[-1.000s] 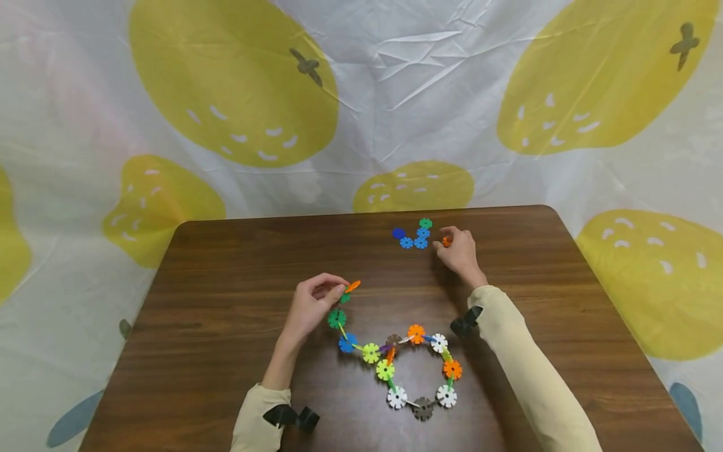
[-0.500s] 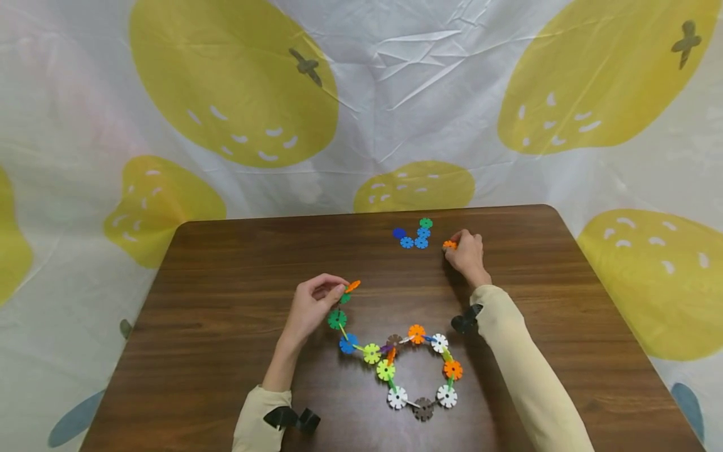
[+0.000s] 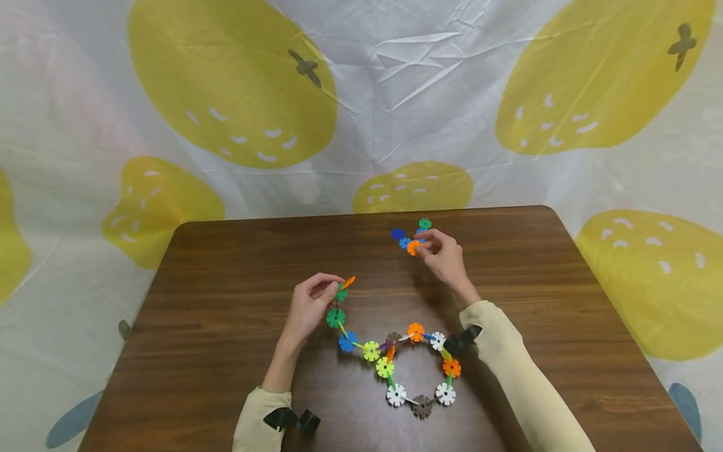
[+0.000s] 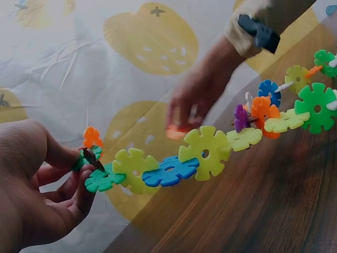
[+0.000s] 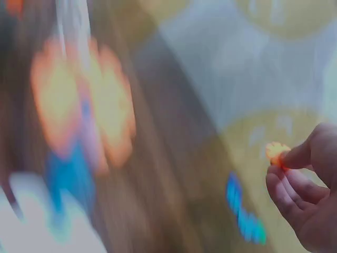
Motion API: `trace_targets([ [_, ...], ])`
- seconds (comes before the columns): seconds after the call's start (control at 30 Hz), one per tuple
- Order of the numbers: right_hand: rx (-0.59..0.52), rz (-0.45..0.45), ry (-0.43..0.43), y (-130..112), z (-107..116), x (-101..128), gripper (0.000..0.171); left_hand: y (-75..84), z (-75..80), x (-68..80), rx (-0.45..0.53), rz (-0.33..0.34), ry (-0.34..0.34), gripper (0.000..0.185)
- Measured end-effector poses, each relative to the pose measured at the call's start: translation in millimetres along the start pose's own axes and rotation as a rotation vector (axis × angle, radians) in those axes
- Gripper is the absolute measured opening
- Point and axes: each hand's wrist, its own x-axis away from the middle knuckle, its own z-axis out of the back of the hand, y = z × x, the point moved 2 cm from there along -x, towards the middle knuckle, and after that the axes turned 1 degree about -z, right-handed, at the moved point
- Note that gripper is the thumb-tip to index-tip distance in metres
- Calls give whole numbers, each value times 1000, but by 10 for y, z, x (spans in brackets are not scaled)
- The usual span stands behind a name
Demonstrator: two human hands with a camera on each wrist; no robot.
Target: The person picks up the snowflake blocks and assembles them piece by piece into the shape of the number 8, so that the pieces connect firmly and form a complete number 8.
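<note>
My left hand (image 3: 309, 302) pinches the green interlocking disc (image 4: 87, 157) near the free end of a chain of notched plastic flower discs. An orange disc (image 3: 349, 282) is joined at that tip, beyond the fingers. From there the chain runs through another green disc (image 3: 336, 317) and a blue disc (image 3: 347, 342) to a closed ring, where a white disc (image 3: 396, 395) shows. Held up between thumb and fingers of my right hand (image 3: 444, 256) is a single orange disc (image 5: 276, 152). It overlaps the loose blue discs in the head view.
Several loose discs lie near the table's back edge: a dark blue disc (image 3: 398, 233), a green disc (image 3: 425, 223) and light blue ones partly hidden by the right hand. A fruit-print curtain (image 3: 361, 113) hangs behind the brown table (image 3: 226, 263).
My right hand picked the orange disc off the table right of the loose discs and has carried it left. My left hand stays nearly still, holding the chain's end.
</note>
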Motion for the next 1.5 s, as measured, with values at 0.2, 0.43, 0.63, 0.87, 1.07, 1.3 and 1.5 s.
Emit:
trace_targets([
  [0.2,-242,38,-186,-592,-210,246,20,17,7,0,24,-18,42,14],
  [0.43,-336,68,-296,-874,-398,386,20,25,-6,10,35,-9,58,15],
  [0.63,-383,82,-304,-865,-495,424,20,20,-14,18,61,-3,58,16],
  [0.87,-415,111,-300,-856,-557,438,19,10,1,21,52,-2,54,16],
  [1.07,-446,106,-282,-862,-592,444,20,8,0,18,52,-12,51,17],
  [1.3,-465,80,-280,-851,-633,442,19,4,0,14,56,-3,52,15],
  [1.5,-478,81,-265,-843,-649,457,19,7,-2,14,46,-4,52,15],
])
